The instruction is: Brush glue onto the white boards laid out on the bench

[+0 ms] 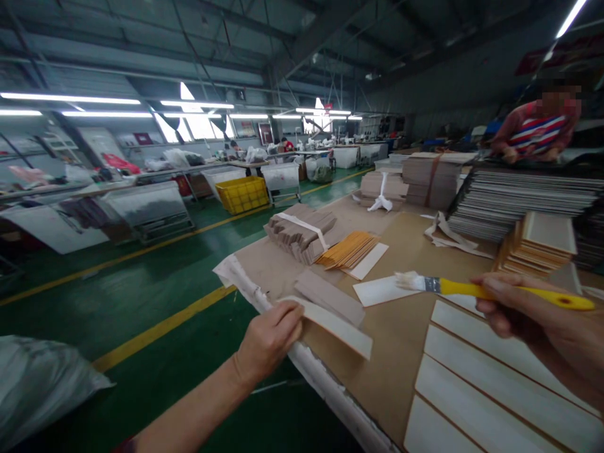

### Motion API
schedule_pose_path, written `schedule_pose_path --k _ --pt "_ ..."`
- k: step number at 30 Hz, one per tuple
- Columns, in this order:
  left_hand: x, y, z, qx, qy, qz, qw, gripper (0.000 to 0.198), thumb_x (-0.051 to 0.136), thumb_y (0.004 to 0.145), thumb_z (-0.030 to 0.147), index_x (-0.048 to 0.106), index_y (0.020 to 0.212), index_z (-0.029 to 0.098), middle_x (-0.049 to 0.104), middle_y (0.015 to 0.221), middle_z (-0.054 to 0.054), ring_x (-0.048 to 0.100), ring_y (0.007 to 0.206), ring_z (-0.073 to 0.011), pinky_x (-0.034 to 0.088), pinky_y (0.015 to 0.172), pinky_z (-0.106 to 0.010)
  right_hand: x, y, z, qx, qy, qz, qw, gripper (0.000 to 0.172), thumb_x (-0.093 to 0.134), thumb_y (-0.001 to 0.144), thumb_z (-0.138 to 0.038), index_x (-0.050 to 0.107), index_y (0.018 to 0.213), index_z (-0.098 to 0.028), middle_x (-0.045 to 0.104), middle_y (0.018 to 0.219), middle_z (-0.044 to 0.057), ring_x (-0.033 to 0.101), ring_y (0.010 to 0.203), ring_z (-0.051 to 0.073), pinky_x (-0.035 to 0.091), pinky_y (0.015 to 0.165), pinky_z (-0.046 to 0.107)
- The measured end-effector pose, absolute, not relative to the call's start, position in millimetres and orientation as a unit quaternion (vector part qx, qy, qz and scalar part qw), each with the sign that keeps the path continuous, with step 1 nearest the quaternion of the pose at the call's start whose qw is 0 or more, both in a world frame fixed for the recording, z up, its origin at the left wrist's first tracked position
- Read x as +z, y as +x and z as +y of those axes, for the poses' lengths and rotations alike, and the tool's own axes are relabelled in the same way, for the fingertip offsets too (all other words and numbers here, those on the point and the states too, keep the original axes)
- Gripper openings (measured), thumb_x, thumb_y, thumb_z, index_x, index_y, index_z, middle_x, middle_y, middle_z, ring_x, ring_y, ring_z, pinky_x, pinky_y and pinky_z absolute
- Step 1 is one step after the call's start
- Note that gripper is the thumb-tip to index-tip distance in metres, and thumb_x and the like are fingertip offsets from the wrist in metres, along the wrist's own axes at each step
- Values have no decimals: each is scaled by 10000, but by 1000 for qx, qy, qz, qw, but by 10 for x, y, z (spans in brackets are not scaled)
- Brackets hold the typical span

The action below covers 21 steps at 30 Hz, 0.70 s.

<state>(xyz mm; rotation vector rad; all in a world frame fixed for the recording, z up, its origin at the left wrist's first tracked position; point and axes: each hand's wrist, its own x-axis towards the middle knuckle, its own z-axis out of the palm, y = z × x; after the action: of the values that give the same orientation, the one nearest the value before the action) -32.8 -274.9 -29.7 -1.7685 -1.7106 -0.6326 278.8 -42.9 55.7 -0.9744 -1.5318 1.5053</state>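
My left hand point(271, 340) pinches the near end of a pale flat strip point(337, 327), which is tilted over the table's left edge beside a greyish cardboard piece point(328, 296). In my right hand point(528, 314) is a yellow-handled paintbrush point(462, 287), its whitish bristles pointing left. The bristles overlap a white strip point(377, 290) lying on the brown table covering point(391, 358); whether they touch it I cannot tell. Below my right hand, several white strips point(472, 384) with brown edges lie side by side.
Orange-edged strips point(352, 250) lie fanned beside a tied cardboard bundle point(302, 229). Farther back stand taller cardboard stacks point(429, 179). On the right are a pile of strips point(538, 242) and grey sheets point(519, 195), with a person point(538, 129) behind. A yellow crate point(243, 195) stands on the floor.
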Motion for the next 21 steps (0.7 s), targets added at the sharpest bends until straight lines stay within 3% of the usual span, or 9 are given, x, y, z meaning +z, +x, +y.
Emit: schedule_pose_path --k 4,7,10,14,17,21 --pt "-581 -164 -2944 -358 -605 -689 175 220 509 916 123 688 1038 163 699 1043 -99 692 951 -182 573 852 -287 548 2632 -665 620 -372 -623 300 532 854 581 -667 726 734 -174 607 640 51 506 542 139 470 462 179" --pt "-582 -80 -2935 -526 -455 -718 -11 161 614 825 193 733 932 174 686 1102 -104 669 1010 -218 569 804 -292 510 2482 -829 628 -353 -644 257 582 807 612 -720 732 776 -166 633 676 58 514 548 142 472 471 197" --pt "-526 -87 -2871 -636 -285 -700 -154 242 700 759 342 722 933 175 703 963 -74 681 818 -202 560 667 -275 462 2352 -931 625 -330 -669 229 618 724 676 -777 727 769 -166 651 682 72 554 570 160 479 482 216" --pt "-500 -215 -2745 -667 -193 -696 -184 323 737 738 383 656 939 144 652 699 -3 612 550 -130 530 556 -241 472 2243 -988 646 -312 -670 192 611 725 684 -770 736 765 -164 668 682 90 592 577 180 490 470 233" --pt "-480 -260 -2699 -689 -148 -686 -182 311 796 642 276 604 849 145 618 736 17 606 556 -95 520 563 -208 525 2216 -1009 651 -311 -668 183 580 748 680 -741 746 754 -165 680 691 95 617 587 189 508 483 238" --pt "-458 -84 -2780 -710 -125 -671 -173 503 810 607 231 541 1030 183 569 925 32 609 564 -71 533 562 -221 539 2245 -1022 651 -324 -659 192 566 770 659 -716 769 779 -162 697 726 106 627 618 192 520 502 228"
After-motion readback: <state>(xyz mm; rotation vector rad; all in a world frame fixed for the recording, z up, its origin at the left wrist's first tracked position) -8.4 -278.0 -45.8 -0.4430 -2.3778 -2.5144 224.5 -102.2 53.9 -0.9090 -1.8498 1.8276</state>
